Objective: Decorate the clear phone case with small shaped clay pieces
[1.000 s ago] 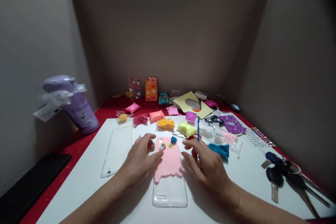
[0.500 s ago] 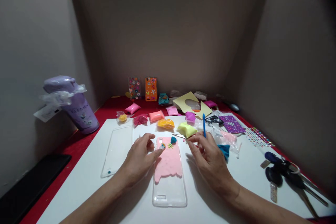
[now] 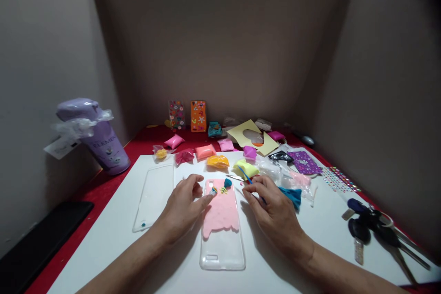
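Observation:
A clear phone case (image 3: 223, 251) lies in front of me, its upper part covered by a ragged-edged sheet of pink clay (image 3: 221, 213). On the pink stand a teal clay piece (image 3: 228, 183), thin yellow strips (image 3: 224, 189) and a small multicoloured piece (image 3: 213, 190). My left hand (image 3: 188, 202) rests at the case's left edge, fingers apart from the thumb, whose tip is by the multicoloured piece. To the right of the case, my right hand (image 3: 270, 200) grips a slim blue modelling tool (image 3: 245, 173) slanting up to the left. Its lower end is hidden by the fingers.
A second clear case (image 3: 155, 197) lies left. Behind are clay packets, including orange (image 3: 217, 161) and yellow (image 3: 245, 168), with a pointed metal tool (image 3: 235, 178). Keys (image 3: 359, 232) and scissors (image 3: 401, 239) lie right; a purple tumbler (image 3: 103, 142) stands left.
The blue modelling tool has swung from nearly upright to a leftward slant as the right hand turned and shifted slightly left. My left hand stays in place.

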Demonstrator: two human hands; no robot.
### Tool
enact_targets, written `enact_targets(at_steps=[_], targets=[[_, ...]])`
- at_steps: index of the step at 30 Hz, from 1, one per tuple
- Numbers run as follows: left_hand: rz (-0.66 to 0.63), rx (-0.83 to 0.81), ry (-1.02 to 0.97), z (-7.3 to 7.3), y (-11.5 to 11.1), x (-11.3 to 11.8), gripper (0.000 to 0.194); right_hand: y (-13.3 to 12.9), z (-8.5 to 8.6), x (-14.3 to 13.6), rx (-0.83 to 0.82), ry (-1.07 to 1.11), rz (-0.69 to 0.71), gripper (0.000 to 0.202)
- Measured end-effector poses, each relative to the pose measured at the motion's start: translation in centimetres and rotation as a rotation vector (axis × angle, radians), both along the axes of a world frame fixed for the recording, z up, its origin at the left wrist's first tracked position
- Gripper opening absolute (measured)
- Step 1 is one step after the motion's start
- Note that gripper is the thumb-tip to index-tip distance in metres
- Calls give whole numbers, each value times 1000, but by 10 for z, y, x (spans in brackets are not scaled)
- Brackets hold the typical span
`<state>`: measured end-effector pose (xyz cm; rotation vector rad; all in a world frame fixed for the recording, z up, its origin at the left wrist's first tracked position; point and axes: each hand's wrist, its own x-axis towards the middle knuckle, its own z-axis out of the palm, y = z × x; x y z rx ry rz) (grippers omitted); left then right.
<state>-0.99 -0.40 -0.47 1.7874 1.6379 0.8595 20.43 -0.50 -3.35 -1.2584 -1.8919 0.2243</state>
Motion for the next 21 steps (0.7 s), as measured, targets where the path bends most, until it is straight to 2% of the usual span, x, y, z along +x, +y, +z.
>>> enact_targets(at_steps=[13,21], targets=[[12,-13,-17,3,-1,0,38,-1,0,0,-80,-148,-120,19],[-12,-17,26,0,0,-1,39,6,-6,6,1,-233,-151,10]])
